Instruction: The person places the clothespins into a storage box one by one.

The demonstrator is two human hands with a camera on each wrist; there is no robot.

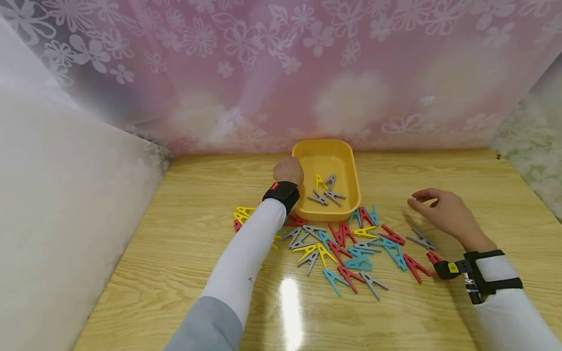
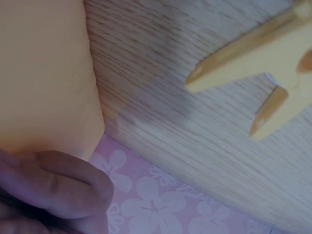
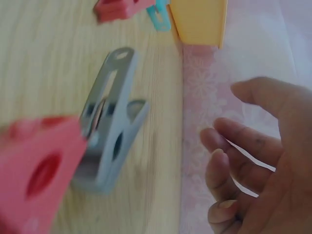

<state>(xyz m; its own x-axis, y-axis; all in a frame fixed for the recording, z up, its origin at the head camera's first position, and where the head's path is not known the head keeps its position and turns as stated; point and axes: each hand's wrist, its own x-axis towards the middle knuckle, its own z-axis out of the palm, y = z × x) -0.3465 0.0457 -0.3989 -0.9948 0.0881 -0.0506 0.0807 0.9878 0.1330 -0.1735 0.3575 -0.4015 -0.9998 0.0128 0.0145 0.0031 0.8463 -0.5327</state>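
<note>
A yellow plastic tub [image 1: 327, 213] stands at the back of the table, holding several grey clothespins [image 1: 335, 197] and a yellow clothespin [image 1: 319, 182]. My left hand [image 1: 288, 170] grips the tub's left rim with curled fingers; in the left wrist view those fingers [image 2: 63, 187] lie against the tub wall [image 2: 44, 83]. Its fingertips are hidden in the head view. My right hand [image 1: 448, 214] hovers over the table right of the tub, fingers loosely bent and holding nothing. Closest to it lies a grey clothespin [image 1: 421, 239], with a red clothespin [image 3: 36, 175] beside that one.
Red, blue, grey and yellow clothespins lie scattered in front of the tub, such as a blue one [image 1: 334, 281] and a red one [image 1: 350, 278]. Partly behind my left forearm are yellow clothespins [image 1: 242, 213]. A pink flowered cloth [image 1: 263, 97] hangs along the table's back edge.
</note>
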